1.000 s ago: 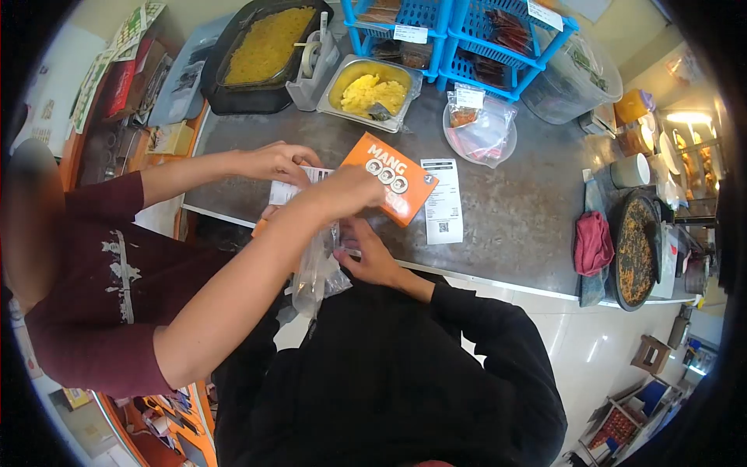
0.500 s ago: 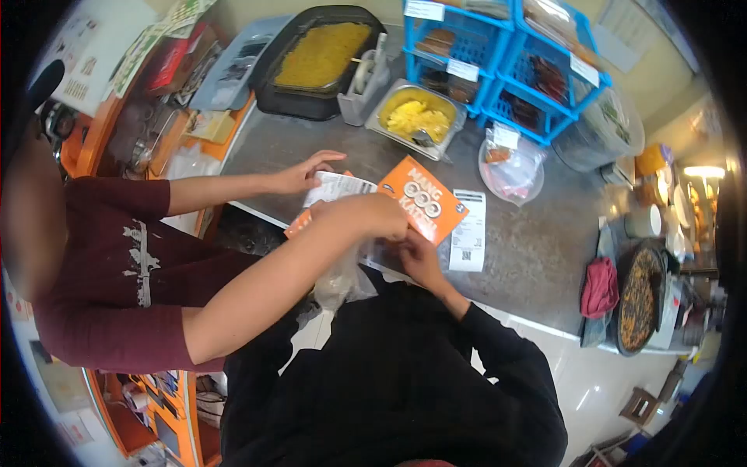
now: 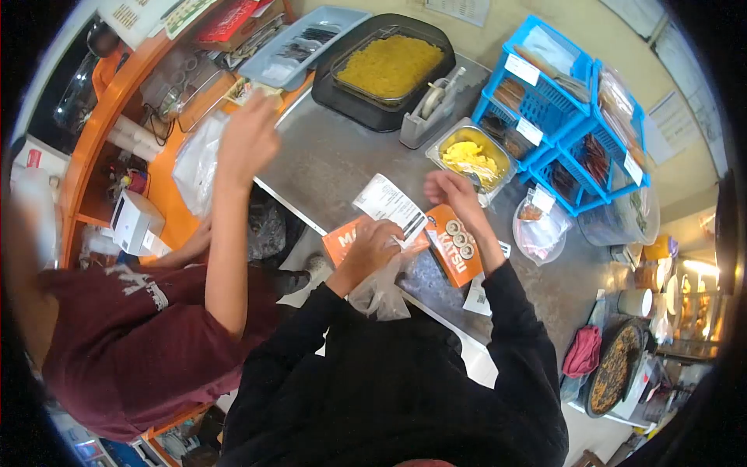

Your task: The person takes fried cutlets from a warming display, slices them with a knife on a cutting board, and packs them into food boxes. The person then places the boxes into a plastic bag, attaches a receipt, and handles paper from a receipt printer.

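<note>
My left hand (image 3: 372, 249) lies on an orange printed box (image 3: 340, 239), fingers bent over it beside the lower edge of a white receipt (image 3: 387, 204). A clear plastic bag (image 3: 383, 294) hangs at the counter edge just below this hand. My right hand (image 3: 457, 198) is above the upper end of a second orange box (image 3: 459, 251), with "KATSU" lettering. Its fingers are loosely bent and apart from the palm, and nothing shows in them. Another receipt (image 3: 477, 299) lies partly under that box. Near my right hand is a metal pan of yellow food (image 3: 469, 161).
A person in a maroon shirt (image 3: 156, 342) stands at the left, one hand (image 3: 250, 136) raised over the counter. At the back are a black tray (image 3: 327, 78), a tape dispenser (image 3: 430, 109) and blue baskets (image 3: 537, 101). A bagged bowl (image 3: 542, 233) sits to the right.
The co-worker's arm has withdrawn from the boxes to the left. My left hand now shows on the left box, and my right hand has moved up off the right box. The view has shifted left.
</note>
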A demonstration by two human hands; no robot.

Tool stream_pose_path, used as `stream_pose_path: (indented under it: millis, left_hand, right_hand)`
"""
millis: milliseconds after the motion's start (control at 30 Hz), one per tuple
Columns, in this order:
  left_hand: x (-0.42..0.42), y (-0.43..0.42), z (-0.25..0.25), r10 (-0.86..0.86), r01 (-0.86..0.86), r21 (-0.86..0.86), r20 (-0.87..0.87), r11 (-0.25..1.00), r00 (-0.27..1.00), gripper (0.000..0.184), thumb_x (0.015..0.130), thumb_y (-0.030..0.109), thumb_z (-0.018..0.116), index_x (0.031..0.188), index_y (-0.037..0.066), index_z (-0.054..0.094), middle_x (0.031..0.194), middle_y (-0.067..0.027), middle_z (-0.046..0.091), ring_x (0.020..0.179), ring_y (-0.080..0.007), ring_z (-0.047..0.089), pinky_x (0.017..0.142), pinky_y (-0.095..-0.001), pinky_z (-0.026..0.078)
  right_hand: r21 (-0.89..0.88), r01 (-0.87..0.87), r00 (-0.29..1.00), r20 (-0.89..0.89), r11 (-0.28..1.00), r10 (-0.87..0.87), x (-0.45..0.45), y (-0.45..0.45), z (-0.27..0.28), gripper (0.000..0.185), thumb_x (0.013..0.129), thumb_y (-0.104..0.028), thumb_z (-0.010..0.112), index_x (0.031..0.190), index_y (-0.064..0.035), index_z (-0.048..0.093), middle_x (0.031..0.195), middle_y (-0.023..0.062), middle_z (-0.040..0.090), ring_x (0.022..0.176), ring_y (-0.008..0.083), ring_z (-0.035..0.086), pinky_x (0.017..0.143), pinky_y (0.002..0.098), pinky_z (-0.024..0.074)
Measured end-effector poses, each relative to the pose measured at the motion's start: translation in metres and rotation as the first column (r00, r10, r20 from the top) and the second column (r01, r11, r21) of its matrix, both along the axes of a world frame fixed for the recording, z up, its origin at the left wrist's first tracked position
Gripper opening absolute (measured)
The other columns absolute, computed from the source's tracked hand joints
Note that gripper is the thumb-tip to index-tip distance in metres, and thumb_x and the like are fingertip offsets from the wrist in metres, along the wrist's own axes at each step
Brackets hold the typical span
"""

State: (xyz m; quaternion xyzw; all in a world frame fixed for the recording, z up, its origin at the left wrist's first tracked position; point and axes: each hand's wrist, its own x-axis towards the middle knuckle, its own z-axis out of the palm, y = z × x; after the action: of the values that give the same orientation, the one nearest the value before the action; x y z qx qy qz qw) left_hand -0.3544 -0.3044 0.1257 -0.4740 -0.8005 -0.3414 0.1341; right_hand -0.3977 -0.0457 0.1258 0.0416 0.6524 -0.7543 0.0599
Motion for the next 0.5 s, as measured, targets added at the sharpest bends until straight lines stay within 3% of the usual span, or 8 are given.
stream_pose_path:
  millis: [33, 100, 133, 167, 200, 300, 400, 500]
  left_hand:
    - [0.000, -0.001, 0.006, 0.005, -0.005, -0.006, -0.028, 1.000, 1.000, 0.022, 0.064, 0.009, 0.073, 0.081, 0.008, 0.060, 0.108, -0.0050, 0.054, 0.111, -0.0263, 0.048, 0.092, -0.0435, 0.035]
    - [0.003, 0.000, -0.001, 0.037, -0.041, 0.026, 0.125, 0.999, 0.992, 0.023, 0.068, 0.008, 0.072, 0.087, 0.009, 0.059, 0.107, -0.0036, 0.055, 0.110, -0.0252, 0.048, 0.091, -0.0405, 0.036]
    - [0.001, 0.000, 0.000, 0.053, -0.063, 0.042, 0.200, 0.997, 0.978, 0.024, 0.070, 0.008, 0.072, 0.090, 0.009, 0.058, 0.106, -0.0029, 0.055, 0.109, -0.0247, 0.049, 0.091, -0.0389, 0.037]
    - [-0.005, -0.005, 0.004, -0.011, 0.010, 0.026, 0.050, 1.000, 0.999, 0.022, 0.077, 0.009, 0.069, 0.095, 0.009, 0.057, 0.104, -0.0017, 0.055, 0.108, -0.0240, 0.049, 0.091, -0.0372, 0.039]
    - [-0.011, -0.009, 0.013, 0.012, -0.012, -0.001, 0.074, 1.000, 0.997, 0.020, 0.077, 0.009, 0.069, 0.094, 0.009, 0.057, 0.104, -0.0018, 0.056, 0.108, -0.0242, 0.049, 0.091, -0.0382, 0.039]
    - [-0.053, -0.025, 0.010, 0.083, -0.083, -0.014, -0.006, 0.996, 0.997, 0.014, 0.076, 0.010, 0.066, 0.089, 0.008, 0.061, 0.102, -0.0035, 0.056, 0.108, -0.0257, 0.049, 0.093, -0.0409, 0.039]
    - [-0.103, -0.044, 0.053, 0.246, -0.296, -0.183, -0.254, 0.938, 0.935, 0.016, 0.075, 0.015, 0.065, 0.089, 0.007, 0.065, 0.101, -0.0059, 0.056, 0.107, -0.0267, 0.050, 0.094, -0.0407, 0.039]
    - [-0.148, -0.067, 0.055, 0.159, -0.154, -0.056, 0.103, 0.987, 0.982, 0.019, 0.081, 0.016, 0.064, 0.097, 0.006, 0.064, 0.105, -0.0069, 0.058, 0.107, -0.0273, 0.052, 0.096, -0.0402, 0.040]
  right_hand:
    - [0.117, -0.098, 0.995, -0.011, 0.988, 0.100, -0.019, -0.012, 0.012, 0.031, 0.099, -0.026, 0.051, 0.116, -0.0025, 0.061, 0.103, 0.0090, 0.066, 0.097, 0.0185, 0.065, 0.081, 0.0297, 0.0535]
    - [0.349, -0.278, 0.955, -0.003, 0.895, 0.298, -0.053, -0.045, 0.033, 0.043, 0.095, -0.038, 0.058, 0.119, -0.0023, 0.061, 0.107, 0.0092, 0.066, 0.099, 0.0187, 0.064, 0.083, 0.0307, 0.0526]
    - [0.441, -0.398, 0.907, 0.058, 0.805, 0.417, -0.066, -0.057, 0.032, 0.047, 0.094, -0.039, 0.061, 0.122, -0.0009, 0.059, 0.111, 0.0091, 0.065, 0.101, 0.0185, 0.063, 0.085, 0.0307, 0.0514]
    - [0.521, -0.505, 0.843, 0.130, 0.688, 0.521, -0.079, -0.069, 0.026, 0.052, 0.092, -0.039, 0.063, 0.125, 0.0004, 0.057, 0.114, 0.0091, 0.064, 0.103, 0.0184, 0.061, 0.087, 0.0308, 0.0501]
    - [0.587, -0.596, 0.765, 0.209, 0.548, 0.609, -0.093, -0.079, 0.016, 0.057, 0.090, -0.040, 0.066, 0.128, 0.0018, 0.055, 0.117, 0.0091, 0.064, 0.104, 0.0182, 0.060, 0.090, 0.0308, 0.0488]
    - [0.244, -0.896, 0.428, 0.257, 0.370, 0.867, -0.135, -0.090, -0.038, 0.060, 0.087, -0.036, 0.069, 0.130, 0.0024, 0.054, 0.124, 0.0103, 0.061, 0.108, 0.0171, 0.058, 0.092, 0.0295, 0.0471]
    - [0.230, -0.731, 0.682, 0.206, 0.642, 0.702, -0.143, -0.101, -0.005, 0.058, 0.086, -0.035, 0.070, 0.128, 0.0018, 0.056, 0.114, 0.0089, 0.066, 0.098, 0.0138, 0.062, 0.081, 0.0285, 0.0502]
    - [0.015, -0.561, 0.816, 0.179, 0.828, 0.550, -0.165, -0.103, -0.019, 0.053, 0.086, -0.031, 0.071, 0.125, 0.0031, 0.058, 0.114, 0.0099, 0.066, 0.097, 0.0143, 0.063, 0.082, 0.0276, 0.0508]
